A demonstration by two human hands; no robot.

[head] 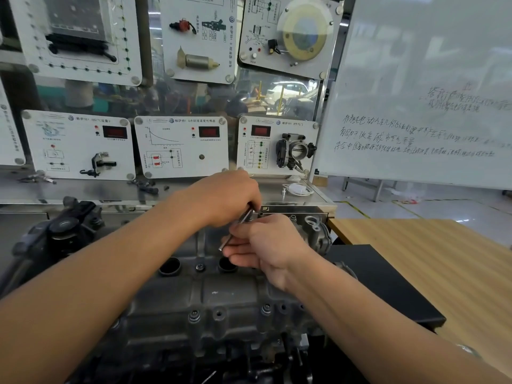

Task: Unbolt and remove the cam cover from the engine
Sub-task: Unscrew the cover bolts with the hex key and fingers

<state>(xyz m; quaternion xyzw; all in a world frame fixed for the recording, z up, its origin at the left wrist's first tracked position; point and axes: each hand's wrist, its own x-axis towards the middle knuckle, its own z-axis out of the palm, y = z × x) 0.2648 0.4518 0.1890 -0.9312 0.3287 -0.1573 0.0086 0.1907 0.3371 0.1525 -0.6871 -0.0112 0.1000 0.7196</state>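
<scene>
While your left hand (pixel 224 198) curls closed over the upper end of a slim metal tool (pixel 245 215), your right hand (pixel 266 242) pinches its lower shaft between curled fingers. Both hands sit above the far edge of the grey cam cover (pixel 199 292), which lies on the engine (pixel 221 328) directly before you, a bolt (pixel 200 266) showing mid-cover.

Head-worn (wide-angle), facing forward and down, close over left hand (pixel 225 197), right hand (pixel 267 245) and engine (pixel 216 297).
</scene>
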